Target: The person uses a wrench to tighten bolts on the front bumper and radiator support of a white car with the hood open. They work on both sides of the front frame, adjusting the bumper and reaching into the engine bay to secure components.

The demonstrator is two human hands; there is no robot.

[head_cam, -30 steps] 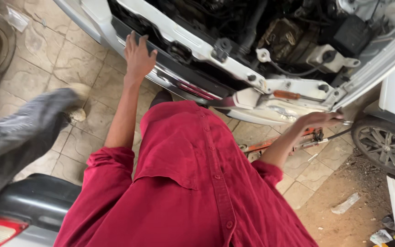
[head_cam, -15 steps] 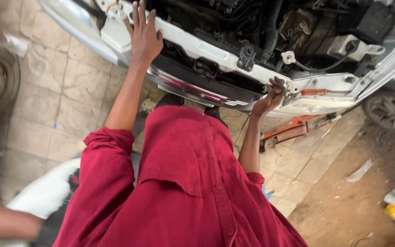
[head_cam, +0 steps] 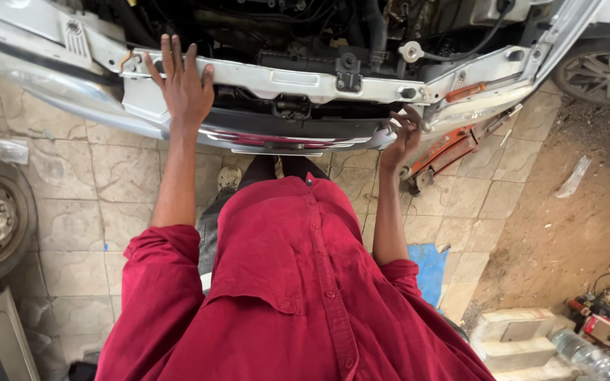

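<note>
Left hand (head_cam: 183, 85) flat (fingers spread) on front panel (head_cam: 284, 76)

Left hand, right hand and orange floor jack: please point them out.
left hand (head_cam: 183, 86), head view, back of the hand.
right hand (head_cam: 404, 135), head view, middle of the hand.
orange floor jack (head_cam: 446, 149), head view, its orange body.

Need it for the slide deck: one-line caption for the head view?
Left hand flat on a car's silver front crossmember, right hand at its lower edge, orange floor jack beside.
</note>
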